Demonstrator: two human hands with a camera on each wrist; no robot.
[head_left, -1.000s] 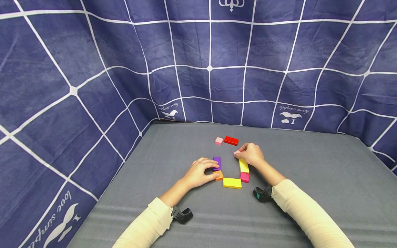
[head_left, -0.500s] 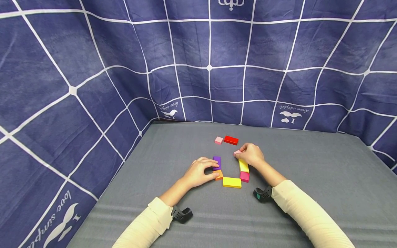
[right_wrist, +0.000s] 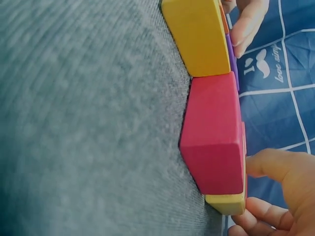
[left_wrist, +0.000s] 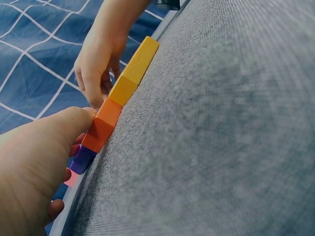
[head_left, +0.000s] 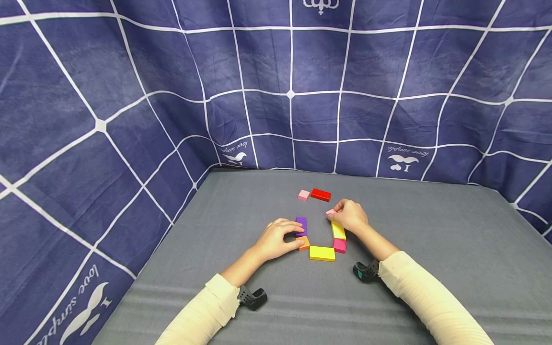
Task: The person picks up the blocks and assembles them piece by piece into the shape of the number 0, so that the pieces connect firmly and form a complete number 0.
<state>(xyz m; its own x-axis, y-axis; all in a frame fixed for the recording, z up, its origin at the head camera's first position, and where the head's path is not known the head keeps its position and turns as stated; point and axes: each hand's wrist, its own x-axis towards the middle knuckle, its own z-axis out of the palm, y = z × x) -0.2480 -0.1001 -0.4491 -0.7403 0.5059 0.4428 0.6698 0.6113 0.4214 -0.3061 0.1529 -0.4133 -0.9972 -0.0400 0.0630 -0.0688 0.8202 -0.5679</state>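
Observation:
My right hand (head_left: pixel 350 215) pinches a small pink block (head_left: pixel 330 212) between thumb and fingers at the far end of a yellow block (head_left: pixel 338 230). A magenta block (head_left: pixel 339 246) follows that yellow one on the near side. In front lies another yellow block (head_left: pixel 322 253), set crosswise. My left hand (head_left: pixel 276 239) rests with its thumb at an orange block (head_left: pixel 304 243) and fingertips over a purple block (head_left: pixel 301 226). The left wrist view shows the thumb right against the orange block (left_wrist: pixel 102 125). Seen from the right wrist, the magenta block (right_wrist: pixel 214 132) hides much of the yellow one behind it.
Beyond the hands, a second pink block (head_left: pixel 304 195) and a red block (head_left: pixel 321 194) lie on the grey table (head_left: pixel 401 225). A dark blue curtain (head_left: pixel 267 62) with white lines stands behind and to the left. Each wrist wears a black camera band (head_left: pixel 366 271).

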